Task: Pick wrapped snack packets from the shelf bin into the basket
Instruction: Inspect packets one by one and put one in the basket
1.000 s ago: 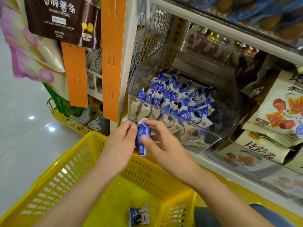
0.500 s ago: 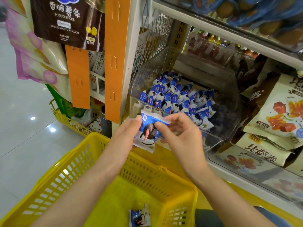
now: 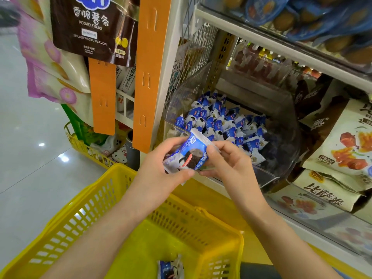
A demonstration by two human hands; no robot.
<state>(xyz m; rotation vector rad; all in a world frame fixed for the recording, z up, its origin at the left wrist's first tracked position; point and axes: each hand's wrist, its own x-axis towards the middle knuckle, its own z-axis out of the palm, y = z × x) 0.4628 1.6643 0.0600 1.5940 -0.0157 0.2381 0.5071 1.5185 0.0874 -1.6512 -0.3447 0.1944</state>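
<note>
A blue-and-white wrapped snack packet (image 3: 190, 153) is held face-up between both hands, above the far rim of the yellow basket (image 3: 86, 214). My left hand (image 3: 161, 168) grips its left end, thumb underneath. My right hand (image 3: 227, 162) pinches its right crimped end. The clear shelf bin (image 3: 281, 158) just behind holds several like packets (image 3: 221, 125). One packet (image 3: 170, 268) lies on the basket floor.
An orange hanger strip (image 3: 150, 77) and white shelf post stand left of the bin. Large snack bags (image 3: 346, 146) fill the shelf to the right. A second yellow basket (image 3: 84, 146) with goods sits on the shiny floor at left.
The packet has been turned from edge-on to face-up and lifted slightly. Both hands stay on it, in front of the bin.
</note>
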